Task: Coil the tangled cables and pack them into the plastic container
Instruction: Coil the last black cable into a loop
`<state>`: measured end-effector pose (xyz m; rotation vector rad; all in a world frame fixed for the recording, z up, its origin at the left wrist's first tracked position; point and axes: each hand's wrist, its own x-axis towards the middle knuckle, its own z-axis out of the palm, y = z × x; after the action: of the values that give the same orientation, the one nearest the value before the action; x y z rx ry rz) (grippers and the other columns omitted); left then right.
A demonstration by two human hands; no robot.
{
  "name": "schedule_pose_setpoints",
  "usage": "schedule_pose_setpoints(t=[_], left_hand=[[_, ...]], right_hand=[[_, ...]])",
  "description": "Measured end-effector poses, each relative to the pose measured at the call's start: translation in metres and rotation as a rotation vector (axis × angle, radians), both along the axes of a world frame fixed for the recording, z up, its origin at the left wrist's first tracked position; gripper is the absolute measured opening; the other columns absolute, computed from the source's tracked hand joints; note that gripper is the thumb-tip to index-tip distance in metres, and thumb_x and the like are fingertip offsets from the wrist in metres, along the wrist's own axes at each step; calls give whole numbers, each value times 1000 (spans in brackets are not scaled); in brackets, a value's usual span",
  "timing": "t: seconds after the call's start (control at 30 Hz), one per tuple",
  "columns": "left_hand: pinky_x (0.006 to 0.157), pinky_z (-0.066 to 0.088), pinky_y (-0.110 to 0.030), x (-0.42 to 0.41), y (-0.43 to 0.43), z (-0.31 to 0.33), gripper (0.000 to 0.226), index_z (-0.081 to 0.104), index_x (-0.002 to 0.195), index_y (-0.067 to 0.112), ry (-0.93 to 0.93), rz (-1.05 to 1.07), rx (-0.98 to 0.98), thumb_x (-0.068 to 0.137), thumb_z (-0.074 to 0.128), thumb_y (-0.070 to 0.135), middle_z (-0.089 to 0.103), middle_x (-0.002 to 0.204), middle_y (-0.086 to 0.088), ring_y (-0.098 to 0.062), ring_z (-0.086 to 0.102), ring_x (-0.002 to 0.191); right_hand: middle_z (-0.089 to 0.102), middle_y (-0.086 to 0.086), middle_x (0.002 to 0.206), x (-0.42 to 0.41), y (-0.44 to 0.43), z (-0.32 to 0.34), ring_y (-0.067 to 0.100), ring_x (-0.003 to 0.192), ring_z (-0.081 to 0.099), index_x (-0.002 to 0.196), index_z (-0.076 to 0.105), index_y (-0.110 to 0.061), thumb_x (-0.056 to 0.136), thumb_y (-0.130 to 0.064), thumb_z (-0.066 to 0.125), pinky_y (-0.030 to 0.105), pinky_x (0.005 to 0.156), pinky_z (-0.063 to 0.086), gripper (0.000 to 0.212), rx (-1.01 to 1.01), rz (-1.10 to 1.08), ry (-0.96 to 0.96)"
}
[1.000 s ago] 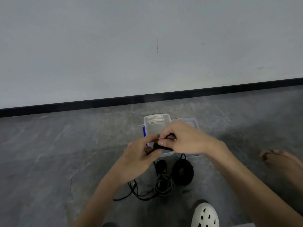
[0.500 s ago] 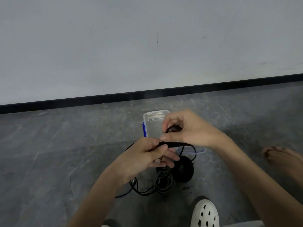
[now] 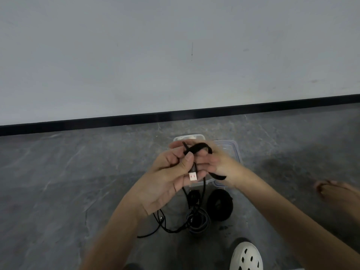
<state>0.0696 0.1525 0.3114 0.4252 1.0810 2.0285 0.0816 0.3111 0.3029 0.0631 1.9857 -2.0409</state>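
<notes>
The left hand [image 3: 167, 178] pinched a thin black cable with a silver USB plug [image 3: 192, 175] — the right hand [image 3: 219, 164] gripped a flat black strap [image 3: 198, 148], both above the clear plastic container [image 3: 236, 152] on the grey floor [image 3: 78, 182].

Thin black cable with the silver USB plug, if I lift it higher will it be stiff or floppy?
Probably floppy: below the left hand the thin black cable hangs in slack strands and curls loosely on the grey floor. Likely light, since a pinch holds it. It may drag the grey coiled cable, which its loops appear to cross.
</notes>
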Motion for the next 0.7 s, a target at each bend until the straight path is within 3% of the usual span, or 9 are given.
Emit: schedule_pose_setpoints(t=[0.07,0.13,0.23,0.3,0.4,0.5,0.57,0.7], left_hand=[[80,55,-21,-3,0,-2,26,75,104,16,6,99,15,88,56,22,72,112,-11,-16,70,100],[81,54,-20,-6,0,-5,26,75,104,14,-3,186,46,88,56,22,71,115,-11,-16,68,104],[83,54,-20,-12,-2,-7,26,74,104,11,-14,298,62,92,53,20,68,120,-14,-19,67,108],[81,54,-20,-18,-5,-9,27,73,103,10,-14,353,54,93,49,18,68,119,-14,-18,68,105],[81,54,-21,-25,-11,-10,28,71,104,9,-19,437,60,92,48,20,68,119,-14,-19,68,106],[80,54,-21,-29,-14,-11,29,67,107,6,-9,471,23,91,48,22,69,118,-13,-20,68,105],[81,53,-20,-30,-14,-13,31,65,110,5,35,488,-35,92,48,23,70,116,-12,-21,68,106],[86,51,-17,-31,-14,-18,26,66,111,9,113,551,-133,98,44,17,73,111,-2,-16,66,110]], right_hand=[[61,25,98,1,-9,-2,-1,69,67,114,53,11,97,11,35,9,61,48,25,94,-17,-11],[58,13,78,3,-17,-4,0,58,61,104,55,2,96,11,39,12,57,49,19,205,43,20],[59,3,65,9,-30,-8,14,65,57,87,57,-6,101,-7,40,28,69,49,23,306,169,12],[58,-1,65,10,-33,-10,14,64,54,95,53,-14,104,-17,37,25,68,47,18,275,194,-28],[59,0,70,10,-35,-9,15,66,55,111,50,-21,104,-13,36,22,68,47,18,288,262,-16],[66,2,81,15,-41,-10,20,79,64,124,51,-8,103,-9,37,30,84,53,25,320,356,-33],[69,7,87,19,-46,-12,23,86,69,132,48,-9,101,-7,40,36,95,52,32,309,377,-38],[70,5,90,22,-46,-14,23,95,69,128,47,-15,101,-10,44,40,100,49,28,287,401,-65]])
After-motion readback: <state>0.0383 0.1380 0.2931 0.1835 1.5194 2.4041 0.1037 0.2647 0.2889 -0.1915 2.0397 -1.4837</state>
